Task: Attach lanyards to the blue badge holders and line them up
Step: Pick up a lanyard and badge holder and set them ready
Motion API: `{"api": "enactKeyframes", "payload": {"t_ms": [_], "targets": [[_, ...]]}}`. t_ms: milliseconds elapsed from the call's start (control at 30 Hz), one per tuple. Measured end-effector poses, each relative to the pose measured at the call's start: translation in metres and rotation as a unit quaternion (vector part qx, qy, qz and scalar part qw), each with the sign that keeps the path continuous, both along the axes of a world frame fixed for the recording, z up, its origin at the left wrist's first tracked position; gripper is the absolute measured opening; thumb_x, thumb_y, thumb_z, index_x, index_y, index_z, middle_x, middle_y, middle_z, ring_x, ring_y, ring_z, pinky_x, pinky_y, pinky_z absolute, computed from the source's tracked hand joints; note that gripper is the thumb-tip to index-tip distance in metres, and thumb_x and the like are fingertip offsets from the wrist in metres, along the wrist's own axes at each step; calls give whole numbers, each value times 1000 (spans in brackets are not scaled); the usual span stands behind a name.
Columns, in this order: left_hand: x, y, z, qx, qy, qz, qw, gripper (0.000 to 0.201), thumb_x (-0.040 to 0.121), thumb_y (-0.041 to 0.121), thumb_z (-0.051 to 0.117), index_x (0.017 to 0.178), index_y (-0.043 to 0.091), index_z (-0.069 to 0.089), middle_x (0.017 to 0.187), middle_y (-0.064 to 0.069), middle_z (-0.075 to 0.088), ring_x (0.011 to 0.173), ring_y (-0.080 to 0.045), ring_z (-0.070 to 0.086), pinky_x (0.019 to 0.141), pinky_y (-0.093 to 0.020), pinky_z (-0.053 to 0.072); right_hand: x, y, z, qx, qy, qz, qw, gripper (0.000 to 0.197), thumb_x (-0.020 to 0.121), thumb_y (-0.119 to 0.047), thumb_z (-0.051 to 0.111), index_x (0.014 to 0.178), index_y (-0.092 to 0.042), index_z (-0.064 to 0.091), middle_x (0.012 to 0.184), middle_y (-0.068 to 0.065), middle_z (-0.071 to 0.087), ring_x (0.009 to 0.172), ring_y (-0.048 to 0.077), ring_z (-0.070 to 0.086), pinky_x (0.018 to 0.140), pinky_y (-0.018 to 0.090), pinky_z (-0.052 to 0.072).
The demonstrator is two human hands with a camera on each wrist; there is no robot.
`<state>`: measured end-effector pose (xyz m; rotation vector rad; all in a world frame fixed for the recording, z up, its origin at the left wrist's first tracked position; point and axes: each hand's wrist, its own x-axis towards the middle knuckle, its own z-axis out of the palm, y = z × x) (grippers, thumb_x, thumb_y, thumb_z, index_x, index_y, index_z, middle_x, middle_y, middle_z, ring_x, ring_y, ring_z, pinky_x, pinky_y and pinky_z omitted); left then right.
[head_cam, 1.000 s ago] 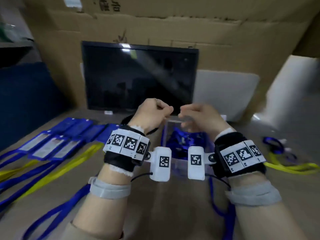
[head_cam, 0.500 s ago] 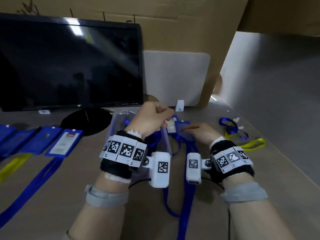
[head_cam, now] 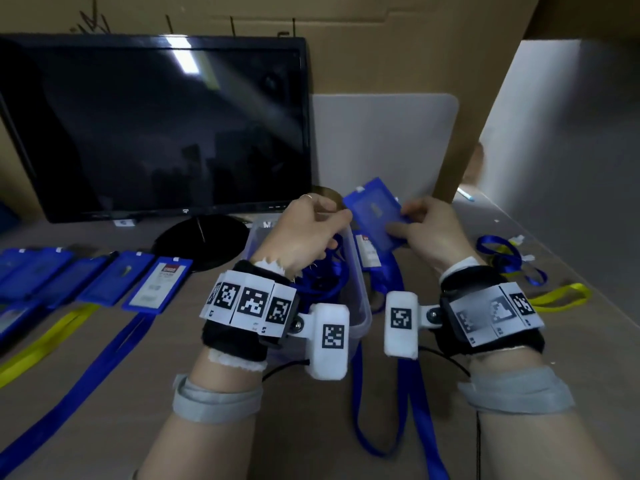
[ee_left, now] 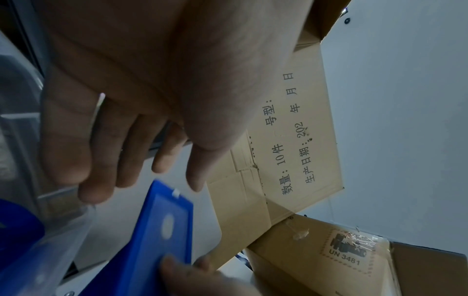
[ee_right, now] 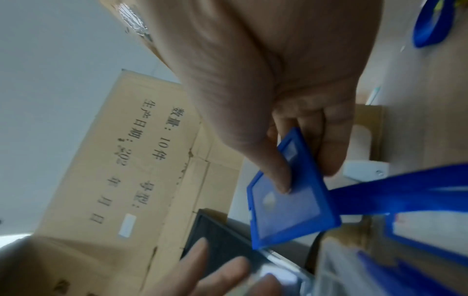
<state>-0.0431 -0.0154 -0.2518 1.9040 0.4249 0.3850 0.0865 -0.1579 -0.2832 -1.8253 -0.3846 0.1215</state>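
My right hand (head_cam: 408,226) holds a blue badge holder (head_cam: 374,209) tilted above the table, thumb on its face and fingers behind it (ee_right: 288,200). No lanyard shows on this holder. My left hand (head_cam: 332,220) hovers above the clear bin just left of the holder's corner; its fingers (ee_left: 142,160) are loosely straight and hold nothing. Another holder with a white card (head_cam: 369,252) lies on the table under my right hand, with a blue lanyard (head_cam: 401,393) running toward me. Several finished holders (head_cam: 104,278) lie in a row at the left.
A clear plastic bin (head_cam: 360,306) with blue lanyards (head_cam: 322,275) stands between my wrists. Behind it is a dark monitor (head_cam: 156,126) on a round foot. Loose blue (head_cam: 509,258) and yellow (head_cam: 561,296) lanyards lie at the right. Cardboard boxes (ee_left: 291,140) wall the back.
The head view swung right. My right hand went down to the holders on the table and has lifted one up beside my left hand, which stayed over the bin.
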Motion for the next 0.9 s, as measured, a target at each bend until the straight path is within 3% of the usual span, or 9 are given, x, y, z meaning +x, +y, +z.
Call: {"api": "enactKeyframes", "payload": {"t_ms": [100,200,367,467,567,700,767,833,900], "targets": [[-2,1,2,1,-24,14,1000,15,101,36,55,99,23,61,95,-4,74,77,-19,72,74,-33,59,-22,11,18,68,54,77,993,41,80,2,78,109,-7,50,105,11,64,92,27,69,80,43,61],[-4,7,1,-27,-49,24,998,28,104,33,48,104,14,68,106,-22,73,97,-40,71,87,-57,57,-41,18,26,99,77,153,980,41,81,3,77,109,-9,50,104,12,68,83,23,71,64,31,62],[-5,11,1,-46,-83,39,995,25,104,13,49,102,-3,68,107,-24,73,96,-33,71,93,-50,56,-42,20,22,29,14,150,988,34,83,-13,80,107,-7,57,88,2,66,66,13,61,52,18,51],[-7,11,0,-34,-82,26,996,21,99,3,55,99,-13,69,95,-23,75,91,-34,73,89,-46,59,-36,19,20,41,-31,101,994,33,86,-27,77,110,-11,62,94,-2,68,77,11,63,60,19,49],[-8,10,1,-25,-85,18,996,13,95,-1,60,98,-9,70,86,-25,74,82,-32,73,83,-44,61,-33,18,20,40,-51,113,991,26,91,-29,71,114,-16,65,101,-3,71,85,11,68,71,24,55],[-9,10,2,-43,-105,18,993,14,94,-4,60,103,-6,70,90,-29,73,79,-30,73,75,-38,63,-37,20,15,23,2,217,976,29,100,-36,56,121,-18,65,112,0,74,104,19,71,94,34,55],[-9,11,3,-62,-116,36,991,15,95,-3,60,106,-5,69,94,-27,74,78,-28,72,71,-34,63,-41,19,13,13,35,282,959,34,100,-38,56,124,-16,64,114,3,75,107,21,71,98,34,54],[-7,15,2,-63,-125,71,988,13,94,0,60,101,-1,71,91,-25,75,79,-32,72,76,-39,63,-42,17,13,-29,22,314,949,32,95,-35,64,121,-16,66,98,3,78,91,21,73,90,25,56],[-5,22,0,-46,-123,104,986,12,92,5,61,92,7,73,80,-18,75,84,-36,73,84,-48,61,-38,13,14,-38,10,295,955,27,92,-25,70,117,-15,68,82,1,77,73,13,68,71,18,55]]}}
